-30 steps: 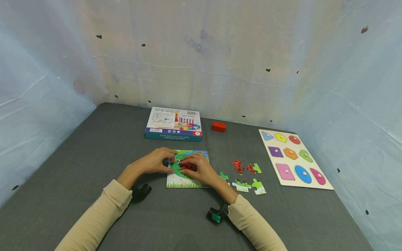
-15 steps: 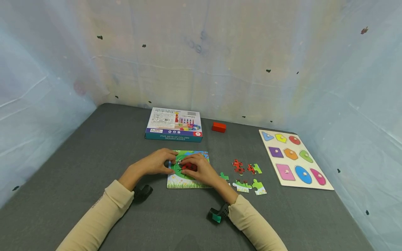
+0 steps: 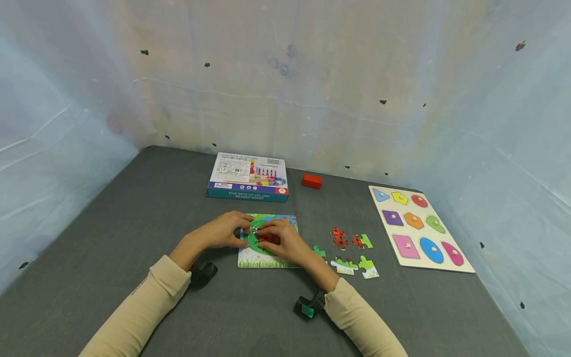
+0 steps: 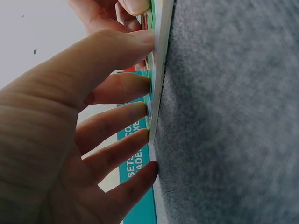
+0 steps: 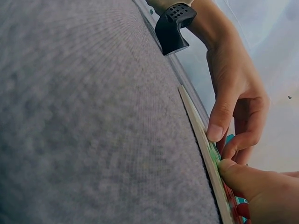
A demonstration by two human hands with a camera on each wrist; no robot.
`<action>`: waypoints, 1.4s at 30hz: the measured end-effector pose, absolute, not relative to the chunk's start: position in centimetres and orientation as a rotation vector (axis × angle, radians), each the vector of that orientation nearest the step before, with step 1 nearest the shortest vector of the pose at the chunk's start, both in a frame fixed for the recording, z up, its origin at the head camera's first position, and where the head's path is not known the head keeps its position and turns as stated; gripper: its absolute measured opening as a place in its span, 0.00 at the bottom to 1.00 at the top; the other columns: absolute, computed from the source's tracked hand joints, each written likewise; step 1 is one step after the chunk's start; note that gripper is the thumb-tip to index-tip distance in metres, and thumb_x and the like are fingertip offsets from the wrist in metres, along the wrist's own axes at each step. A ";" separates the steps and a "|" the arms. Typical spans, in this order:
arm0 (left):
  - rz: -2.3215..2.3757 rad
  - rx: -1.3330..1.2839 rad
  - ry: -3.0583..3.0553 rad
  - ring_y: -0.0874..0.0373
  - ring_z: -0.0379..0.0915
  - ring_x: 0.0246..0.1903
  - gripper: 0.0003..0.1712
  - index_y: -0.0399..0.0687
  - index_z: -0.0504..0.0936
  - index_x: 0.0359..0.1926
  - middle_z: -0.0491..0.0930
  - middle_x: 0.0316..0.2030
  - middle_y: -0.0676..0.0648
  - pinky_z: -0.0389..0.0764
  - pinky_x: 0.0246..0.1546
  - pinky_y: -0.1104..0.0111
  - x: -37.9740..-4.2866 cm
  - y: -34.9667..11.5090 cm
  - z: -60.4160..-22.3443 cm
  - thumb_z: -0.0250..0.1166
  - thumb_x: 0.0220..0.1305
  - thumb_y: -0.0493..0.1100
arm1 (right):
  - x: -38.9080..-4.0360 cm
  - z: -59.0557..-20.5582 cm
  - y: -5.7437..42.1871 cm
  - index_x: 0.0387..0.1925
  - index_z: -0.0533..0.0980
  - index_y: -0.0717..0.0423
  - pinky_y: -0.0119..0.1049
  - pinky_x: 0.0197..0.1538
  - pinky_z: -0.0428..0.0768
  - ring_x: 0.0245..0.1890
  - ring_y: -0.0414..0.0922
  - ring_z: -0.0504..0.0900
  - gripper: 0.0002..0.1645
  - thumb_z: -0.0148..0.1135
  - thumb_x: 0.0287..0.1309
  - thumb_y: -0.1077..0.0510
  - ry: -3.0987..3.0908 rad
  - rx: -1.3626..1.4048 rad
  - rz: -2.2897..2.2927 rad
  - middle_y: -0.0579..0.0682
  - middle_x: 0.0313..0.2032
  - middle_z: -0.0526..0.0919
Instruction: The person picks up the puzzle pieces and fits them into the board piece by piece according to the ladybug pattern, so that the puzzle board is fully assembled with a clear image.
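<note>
A jigsaw puzzle board point(image 3: 267, 261) with a green leaf and grass lies on the dark cloth in the head view. My left hand point(image 3: 221, 230) rests at its left edge, thumb and fingertips apart and touching the board, as the left wrist view shows along the rim. Over the middle of the board, my right hand point(image 3: 285, 241) pinches a red ladybug puzzle piece point(image 3: 270, 238) between thumb and fingers, low against the board. In the right wrist view its thumb presses close by the left hand's fingertips. The palm and fingers cover part of the picture.
Several loose puzzle pieces point(image 3: 343, 266) lie right of the board, some partly behind the right wrist. A toy box point(image 3: 247, 195) and a red block point(image 3: 312, 181) stand behind. A shape-knob board point(image 3: 421, 229) lies far right. Fabric walls point(image 3: 285, 124) enclose the table.
Both hands stay almost still on the board, with the fingers barely shifting. The whole view drifts very slightly.
</note>
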State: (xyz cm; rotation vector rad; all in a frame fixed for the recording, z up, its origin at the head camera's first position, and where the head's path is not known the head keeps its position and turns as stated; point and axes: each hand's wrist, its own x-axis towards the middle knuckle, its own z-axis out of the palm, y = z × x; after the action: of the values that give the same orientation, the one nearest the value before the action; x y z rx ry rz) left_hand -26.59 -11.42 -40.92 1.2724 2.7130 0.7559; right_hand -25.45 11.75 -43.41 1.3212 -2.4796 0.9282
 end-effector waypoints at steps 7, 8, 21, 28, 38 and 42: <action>0.752 1.234 2.714 0.42 0.68 0.55 0.09 0.51 0.78 0.28 0.73 0.56 0.38 0.69 0.52 0.49 -26.5 -11.4 -40.8 0.71 0.52 0.46 | -25.4 -43.5 11.7 0.45 0.80 0.59 0.40 0.54 0.68 0.50 0.47 0.72 0.16 0.67 0.54 0.58 -2.486 1.334 0.939 0.54 0.48 0.79; 0.757 1.221 2.713 0.43 0.68 0.55 0.09 0.52 0.78 0.28 0.73 0.56 0.39 0.69 0.52 0.49 -26.6 -11.5 -40.9 0.71 0.52 0.46 | -25.4 -43.5 11.7 0.45 0.80 0.59 0.40 0.54 0.68 0.50 0.47 0.72 0.16 0.67 0.54 0.58 -2.488 1.334 0.942 0.54 0.48 0.79; 0.807 1.303 2.696 0.42 0.62 0.60 0.07 0.51 0.75 0.29 0.71 0.56 0.39 0.67 0.56 0.49 -26.6 -11.2 -41.4 0.67 0.57 0.39 | -25.6 -43.9 11.7 0.46 0.79 0.57 0.41 0.54 0.68 0.51 0.45 0.72 0.17 0.66 0.55 0.56 -2.505 1.306 0.921 0.54 0.49 0.78; 0.874 1.311 2.570 0.46 0.67 0.58 0.06 0.47 0.80 0.37 0.72 0.56 0.41 0.69 0.55 0.52 -26.4 -11.0 -41.3 0.60 0.60 0.33 | -25.6 -44.0 11.7 0.45 0.79 0.56 0.40 0.53 0.70 0.50 0.46 0.72 0.16 0.66 0.54 0.56 -2.501 1.307 0.907 0.55 0.49 0.77; 0.867 1.307 2.554 0.43 0.66 0.57 0.10 0.46 0.81 0.43 0.68 0.59 0.38 0.70 0.53 0.50 -26.1 -11.0 -41.3 0.61 0.60 0.36 | -25.1 -42.5 12.2 0.52 0.74 0.51 0.40 0.55 0.69 0.54 0.45 0.68 0.26 0.67 0.52 0.47 -2.659 1.379 0.776 0.51 0.55 0.70; 0.877 1.270 2.528 0.44 0.64 0.58 0.12 0.47 0.79 0.42 0.66 0.60 0.39 0.69 0.53 0.50 -25.9 -10.8 -41.3 0.66 0.57 0.44 | -25.1 -42.2 12.4 0.54 0.73 0.50 0.38 0.53 0.70 0.53 0.44 0.67 0.29 0.67 0.52 0.46 -2.694 1.390 0.740 0.51 0.55 0.69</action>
State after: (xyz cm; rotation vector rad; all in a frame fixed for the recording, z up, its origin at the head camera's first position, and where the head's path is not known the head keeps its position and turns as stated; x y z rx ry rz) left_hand -25.92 -10.81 -41.27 1.2702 2.5281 0.8774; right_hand -25.07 12.43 -42.25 1.3904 -2.6941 0.7403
